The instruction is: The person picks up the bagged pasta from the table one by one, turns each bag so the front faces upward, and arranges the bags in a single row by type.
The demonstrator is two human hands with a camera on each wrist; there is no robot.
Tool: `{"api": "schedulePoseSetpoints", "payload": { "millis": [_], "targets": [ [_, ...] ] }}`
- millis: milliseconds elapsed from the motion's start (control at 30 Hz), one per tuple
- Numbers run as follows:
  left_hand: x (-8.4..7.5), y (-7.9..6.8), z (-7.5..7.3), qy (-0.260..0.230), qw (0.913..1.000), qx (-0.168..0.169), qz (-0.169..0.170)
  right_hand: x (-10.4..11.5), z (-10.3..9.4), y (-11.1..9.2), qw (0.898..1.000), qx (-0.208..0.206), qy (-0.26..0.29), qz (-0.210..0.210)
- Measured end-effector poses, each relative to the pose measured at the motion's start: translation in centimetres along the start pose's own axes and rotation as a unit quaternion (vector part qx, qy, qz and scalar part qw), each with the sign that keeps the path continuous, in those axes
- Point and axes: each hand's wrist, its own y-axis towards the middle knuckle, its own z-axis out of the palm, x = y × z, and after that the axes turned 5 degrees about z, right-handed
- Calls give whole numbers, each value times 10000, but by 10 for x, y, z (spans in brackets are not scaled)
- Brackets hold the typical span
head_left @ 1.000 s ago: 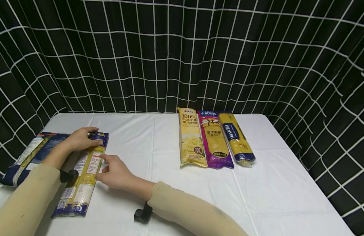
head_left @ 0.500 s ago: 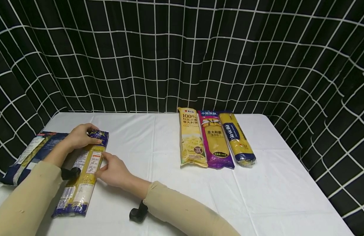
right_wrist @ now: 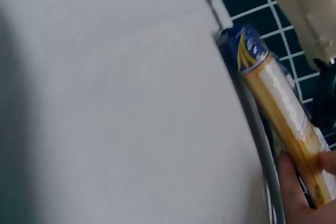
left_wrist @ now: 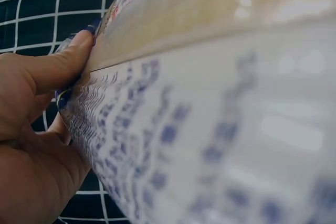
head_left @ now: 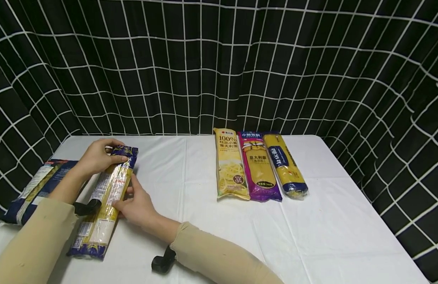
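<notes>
A long spaghetti packet (head_left: 110, 197), yellow with blue ends and white label panels, leans up at its far end on the left of the head view. My left hand (head_left: 98, 157) grips that far end, thumb on top and fingers behind. My right hand (head_left: 137, 201) pinches its right edge near the middle, thumb above and fingers beneath. In the left wrist view, the spaghetti packet (left_wrist: 173, 129) fills most of the picture, with the left thumb pressing its end. The right wrist view shows the right hand's fingers (right_wrist: 291, 187) around the packet's side.
A dark blue pasta packet (head_left: 38, 189) lies at the far left, partly behind the left arm. Three more packets lie side by side at the right: a pale yellow one (head_left: 231, 165), a purple one (head_left: 259, 167) and a blue-banded one (head_left: 284, 165). White cloth (head_left: 332, 236) covers the table.
The right hand has gone from touching the packet's edge to pinching it. Both hands have raised the packet's far end and shifted it slightly right and away.
</notes>
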Motion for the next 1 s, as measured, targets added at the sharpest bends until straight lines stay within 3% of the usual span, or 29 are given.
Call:
{"api": "schedulePoseSetpoints", "payload": {
  "millis": [133, 300, 533, 767, 1000],
  "targets": [
    [-4, 2, 0, -253, 9997, -35, -13, 2, -1, -2, 9996, -229, 34, -156],
    [-10, 5, 2, -350, 9993, 105, -63, 7, -8, -5, 9976, -467, -322, -402],
    [-16, 9, 5, -407, 9978, 504, 167, 15, -27, -9, 9936, -358, -742, -771],
    [-24, 11, 10, -332, 9976, 602, 45, 28, -44, -10, 9816, -320, -1547, -1071],
    [-34, 15, 19, -475, 9965, 603, 325, 35, -50, -12, 9693, -237, -2099, -1255]
  ]
}}
